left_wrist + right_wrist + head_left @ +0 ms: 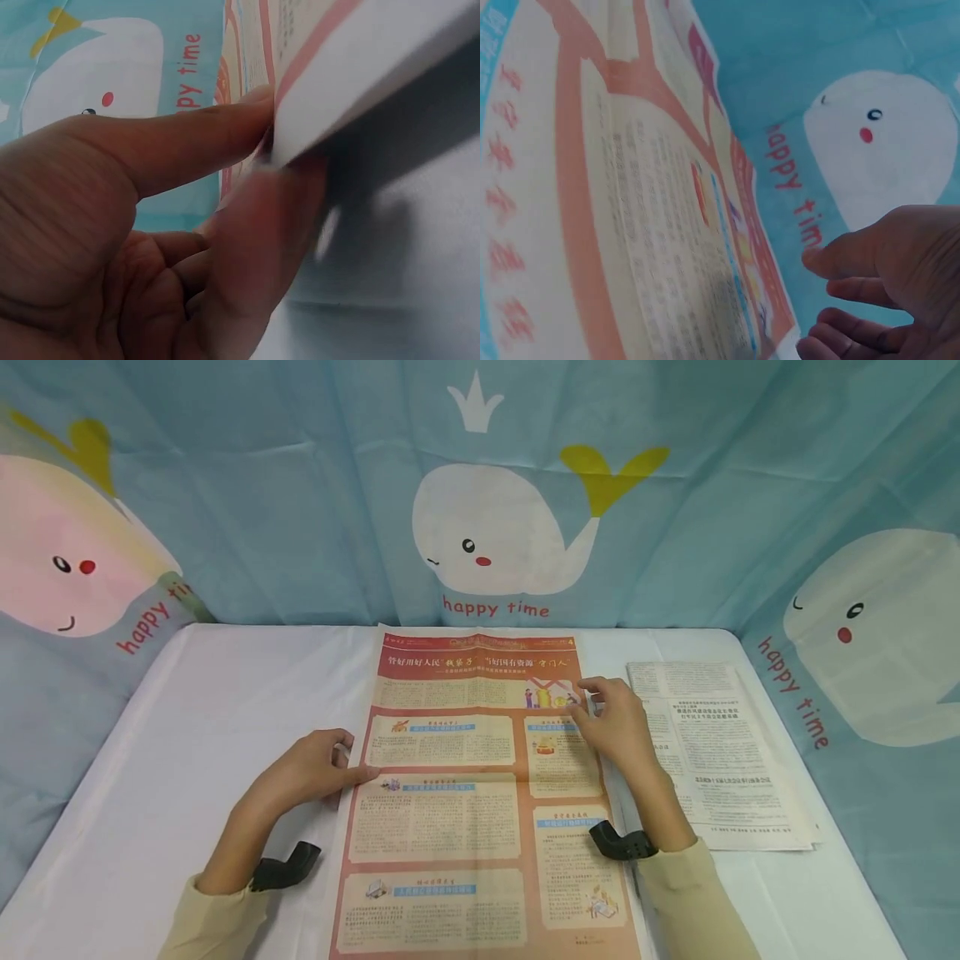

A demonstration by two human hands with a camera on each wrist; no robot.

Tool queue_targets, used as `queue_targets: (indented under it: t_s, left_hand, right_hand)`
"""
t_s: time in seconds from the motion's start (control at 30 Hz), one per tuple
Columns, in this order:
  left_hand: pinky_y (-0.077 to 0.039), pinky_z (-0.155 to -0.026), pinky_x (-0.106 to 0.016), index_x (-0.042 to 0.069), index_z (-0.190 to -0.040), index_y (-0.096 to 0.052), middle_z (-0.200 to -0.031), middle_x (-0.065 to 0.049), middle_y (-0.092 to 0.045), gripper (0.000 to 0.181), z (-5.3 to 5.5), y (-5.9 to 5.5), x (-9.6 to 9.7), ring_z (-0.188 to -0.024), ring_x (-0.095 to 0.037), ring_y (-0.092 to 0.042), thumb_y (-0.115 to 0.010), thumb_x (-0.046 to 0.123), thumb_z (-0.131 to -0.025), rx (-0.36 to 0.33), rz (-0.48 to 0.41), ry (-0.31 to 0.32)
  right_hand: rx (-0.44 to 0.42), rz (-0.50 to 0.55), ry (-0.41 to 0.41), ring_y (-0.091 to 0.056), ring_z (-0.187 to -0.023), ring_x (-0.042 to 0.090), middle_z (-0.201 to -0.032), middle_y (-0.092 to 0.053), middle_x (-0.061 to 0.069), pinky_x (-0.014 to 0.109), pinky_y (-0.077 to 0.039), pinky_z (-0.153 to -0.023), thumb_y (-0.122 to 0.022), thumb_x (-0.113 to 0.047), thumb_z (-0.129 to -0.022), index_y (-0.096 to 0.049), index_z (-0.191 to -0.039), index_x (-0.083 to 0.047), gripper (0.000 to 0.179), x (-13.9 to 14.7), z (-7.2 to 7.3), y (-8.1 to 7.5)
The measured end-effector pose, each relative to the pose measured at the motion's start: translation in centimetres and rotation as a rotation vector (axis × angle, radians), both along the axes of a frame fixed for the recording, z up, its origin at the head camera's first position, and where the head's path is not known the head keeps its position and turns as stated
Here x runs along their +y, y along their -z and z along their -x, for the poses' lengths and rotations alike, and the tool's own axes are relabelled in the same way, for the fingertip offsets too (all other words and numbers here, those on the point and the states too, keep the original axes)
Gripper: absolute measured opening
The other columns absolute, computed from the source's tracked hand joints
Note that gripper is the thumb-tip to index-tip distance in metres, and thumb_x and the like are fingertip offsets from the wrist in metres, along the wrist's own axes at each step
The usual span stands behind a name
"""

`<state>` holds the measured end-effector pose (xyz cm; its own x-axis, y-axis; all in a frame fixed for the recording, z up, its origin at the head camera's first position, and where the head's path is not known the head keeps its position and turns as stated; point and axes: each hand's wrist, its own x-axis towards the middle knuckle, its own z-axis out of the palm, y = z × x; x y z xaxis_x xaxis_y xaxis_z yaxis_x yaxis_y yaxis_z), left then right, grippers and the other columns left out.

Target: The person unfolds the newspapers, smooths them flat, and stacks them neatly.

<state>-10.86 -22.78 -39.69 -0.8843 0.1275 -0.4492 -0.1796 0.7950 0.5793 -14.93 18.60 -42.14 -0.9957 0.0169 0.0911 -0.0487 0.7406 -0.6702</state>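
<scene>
A large red-and-orange printed newspaper page (442,783) lies lengthwise on the white-covered table. My left hand (307,767) is at its left edge. In the left wrist view, the thumb rests on the printed face and a finger is under the slightly raised edge, so the paper (322,90) is pinched between them. Over at the right edge, my right hand (619,723) hovers with loosely bent fingers. The right wrist view shows the right hand (877,292) close beside the page's border (592,225), with nothing seen between thumb and fingers.
A stack of black-and-white newspaper sheets (723,768) lies to the right, partly behind the right forearm. Each wrist wears a black curved device (288,867). Behind the white tabletop (180,760) hangs a blue curtain (300,527) with whale prints.
</scene>
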Motion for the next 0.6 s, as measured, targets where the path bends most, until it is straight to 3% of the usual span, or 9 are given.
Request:
queue_targets:
  t_s: [0.33,0.6]
  left_hand:
    - [-0.044,-0.058,-0.032,-0.002,-0.117,-0.061,-0.075,-0.006,-0.067,0.059,-0.3,-0.4,-0.1,-0.065,-0.019,-0.058,-0.088,0.04,-0.086,-0.03,0.048,0.054]
    - [-0.037,-0.057,-0.03,-0.001,-0.111,-0.066,-0.074,-0.004,-0.064,0.058,-1.3,0.2,-0.4,-0.068,-0.018,-0.054,-0.092,0.042,-0.081,-0.002,0.05,0.048]
  right_hand:
    - [-0.024,0.156,-0.205,-0.076,-0.101,0.029,-0.113,-0.077,0.015,0.045,-0.064,-0.09,-0.075,-0.019,-0.1,-0.07,-0.131,-0.001,0.036,-3.9,-1.6,-0.4]
    - [-0.027,0.139,-0.328,-0.071,-0.092,0.014,-0.107,-0.076,0.007,0.031,-0.062,-0.082,-0.072,-0.02,-0.101,-0.073,-0.125,-0.004,0.029,-9.0,-3.8,0.5]
